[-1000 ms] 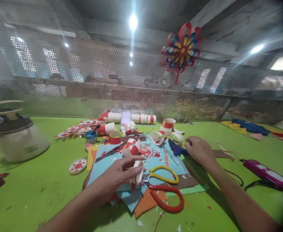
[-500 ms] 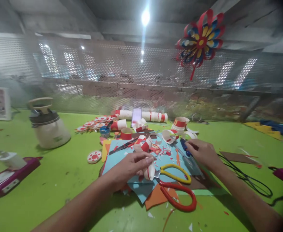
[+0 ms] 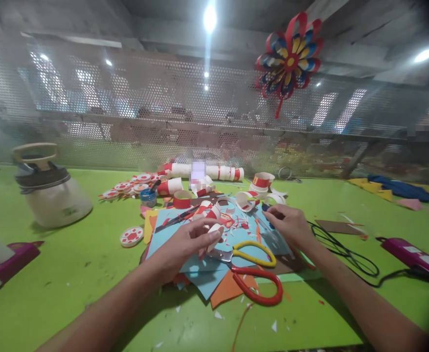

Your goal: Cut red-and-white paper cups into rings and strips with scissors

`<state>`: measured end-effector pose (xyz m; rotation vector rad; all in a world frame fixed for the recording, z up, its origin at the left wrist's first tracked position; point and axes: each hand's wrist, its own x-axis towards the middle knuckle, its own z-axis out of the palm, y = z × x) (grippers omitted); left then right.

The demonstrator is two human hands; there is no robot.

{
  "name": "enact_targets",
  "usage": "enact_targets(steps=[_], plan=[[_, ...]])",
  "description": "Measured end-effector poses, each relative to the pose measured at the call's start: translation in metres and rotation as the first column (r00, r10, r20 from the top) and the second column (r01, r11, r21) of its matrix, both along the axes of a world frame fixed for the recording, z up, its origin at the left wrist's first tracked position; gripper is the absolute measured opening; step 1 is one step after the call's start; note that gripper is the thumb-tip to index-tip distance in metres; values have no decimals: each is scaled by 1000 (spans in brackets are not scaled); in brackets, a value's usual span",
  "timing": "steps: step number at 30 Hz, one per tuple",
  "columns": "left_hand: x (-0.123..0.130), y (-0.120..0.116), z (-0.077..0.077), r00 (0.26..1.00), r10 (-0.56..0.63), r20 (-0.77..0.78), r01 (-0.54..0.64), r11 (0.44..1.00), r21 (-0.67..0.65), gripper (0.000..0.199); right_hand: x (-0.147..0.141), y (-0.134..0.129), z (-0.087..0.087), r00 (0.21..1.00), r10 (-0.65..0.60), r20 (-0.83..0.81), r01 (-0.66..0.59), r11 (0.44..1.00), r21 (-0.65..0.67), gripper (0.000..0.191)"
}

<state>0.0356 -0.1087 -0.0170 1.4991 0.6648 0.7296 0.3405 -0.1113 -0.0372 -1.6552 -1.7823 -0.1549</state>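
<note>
My left hand is closed round a small white paper piece, just left of large scissors with one yellow and one red handle. Over the right edge of the blue paper, my right hand pinches a dark blue object, mostly hidden behind the fingers. Red and white scraps lie on the blue paper between my hands. Behind them are curled white rings and a red ring. Dark-bladed scissors rest beyond my left hand.
A large lidded jar stands at the left. Purple power strips lie at both sides, with a black cable on the right. A blue glue pot and a long white-red tube are farther back.
The view has turned slightly right, so things appear farther left. My left hand has lifted the white piece off the scissors' pivot area, and its angle has changed. My right hand stays by the blue object.
</note>
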Motion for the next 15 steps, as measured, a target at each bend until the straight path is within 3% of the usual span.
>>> enact_targets(steps=[4, 10, 15], plan=[[1, -1, 1, 998, -21, -51, 20, 999, -30, 37, -7, -2, 1, 996, 83, -18, -83, 997, 1, 23], [2, -3, -1, 989, -144, -33, 144, 989, -17, 44, -23, -5, -5, 970, 242, 7, -241, 968, -64, 14], [0, 0, -7, 989, -146, -22, 146, 989, 4, 47, -29, -7, -10, 951, 309, 20, -303, 943, -135, 10]])
